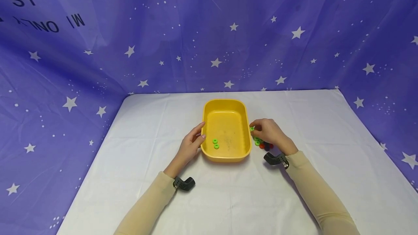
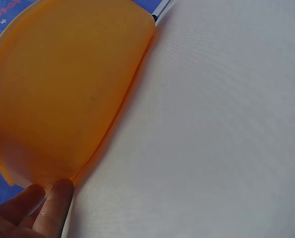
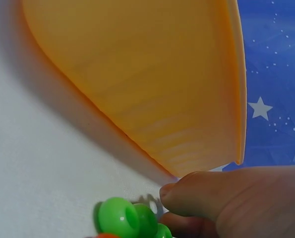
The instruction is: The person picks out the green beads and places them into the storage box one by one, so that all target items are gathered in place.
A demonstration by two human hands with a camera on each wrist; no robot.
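Note:
A yellow rectangular tub [image 1: 226, 158] stands on the white table with two green beads [image 1: 216, 144] inside, near its front left. My left hand [image 1: 189, 146] rests against the tub's left side; the left wrist view shows its fingertips [image 2: 63, 188] touching the outer wall. Just right of the tub, my right hand [image 1: 269, 131] bends over a small heap of beads and pinches a green bead [image 1: 252, 129] between thumb and index finger. In the right wrist view the thumb hides that bead. Loose green beads [image 3: 118, 217] lie beside the hand. Red beads [image 1: 262, 146] and dark ones show under it.
White cloth covers the table [image 1: 156, 130]. A purple curtain [image 1: 183, 39] with white stars and lettering hangs behind and along both sides. A black wrist camera is strapped to each forearm, over beige sleeves [image 1: 316, 188].

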